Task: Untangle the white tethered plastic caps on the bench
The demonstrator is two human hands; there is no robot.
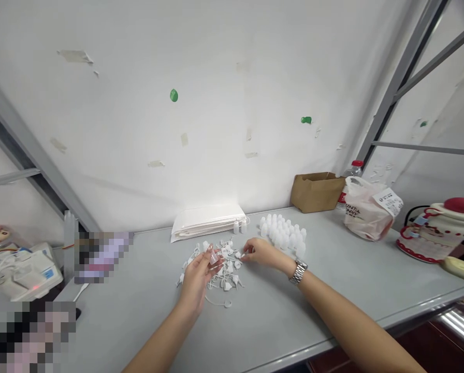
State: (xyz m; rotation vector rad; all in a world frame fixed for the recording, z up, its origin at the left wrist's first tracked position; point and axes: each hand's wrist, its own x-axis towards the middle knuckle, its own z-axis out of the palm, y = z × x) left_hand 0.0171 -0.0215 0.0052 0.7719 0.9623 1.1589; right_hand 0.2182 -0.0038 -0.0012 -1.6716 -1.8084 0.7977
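My left hand (198,272) is closed around a small translucent bottle (214,257), held above the left part of a loose pile of white corded caps (228,267). At the pile's right edge, my right hand (261,252) has its fingertips pinched together by a small white piece (238,255); whether it is gripped I cannot make out. Behind and to the right of that hand stand several small white bottles (282,233) in a tight group. Two more small bottles (240,227) stand by a stack of white sheets (208,220).
A brown cardboard box (318,194), a plastic bag (366,210), a red-capped bottle (356,168) and a large decorated jug (436,230) stand on the right of the grey table (224,342). White electrical devices (32,272) lie at the far left.
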